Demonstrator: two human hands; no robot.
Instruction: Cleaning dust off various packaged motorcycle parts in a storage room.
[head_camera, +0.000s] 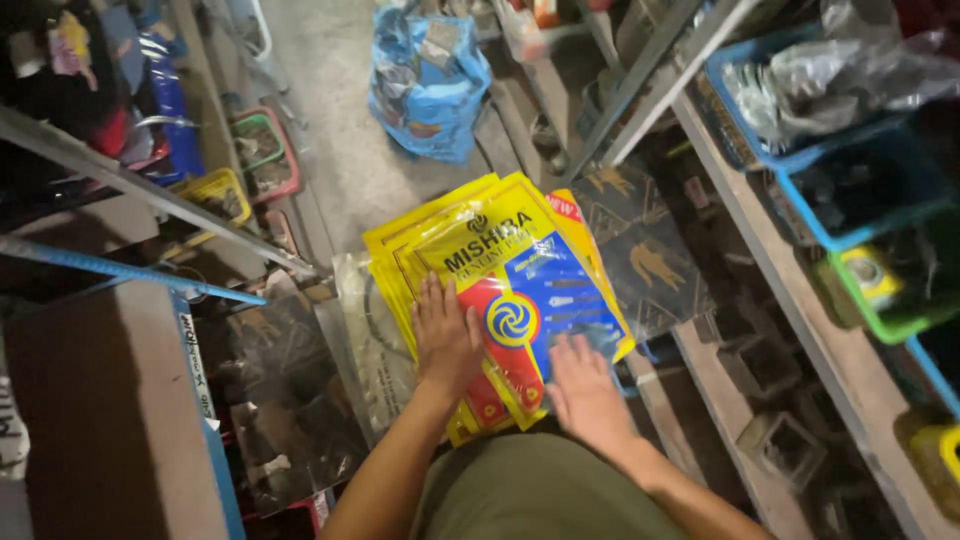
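The left hand (445, 335) lies flat, fingers spread and palm down, on the top of a stack of yellow packets (500, 270); it grips nothing. The right hand (583, 385) is likewise open and flat, pressed on the lower right part of the same stack, over the blue and red printed panel. The stack sits directly in front of the person, low between the shelving, and fans slightly to the left so that several yellow edges show. Whatever carries it from below cannot be made out. A clear plastic packet (365, 345) projects from under the stack on the left. A dark packet with gold bird figures (640, 255) lies just beside and partly under the stack on the right. Beyond the stack, on the concrete floor (330, 120), stands a blue plastic bag (430, 80), well apart. Right-hand shelves hold a blue crate (790, 160) with crumpled clear plastic and a green bin (880, 325). At left, small red, green and yellow trays (225, 185) sit near a slanting metal rail (150, 185).
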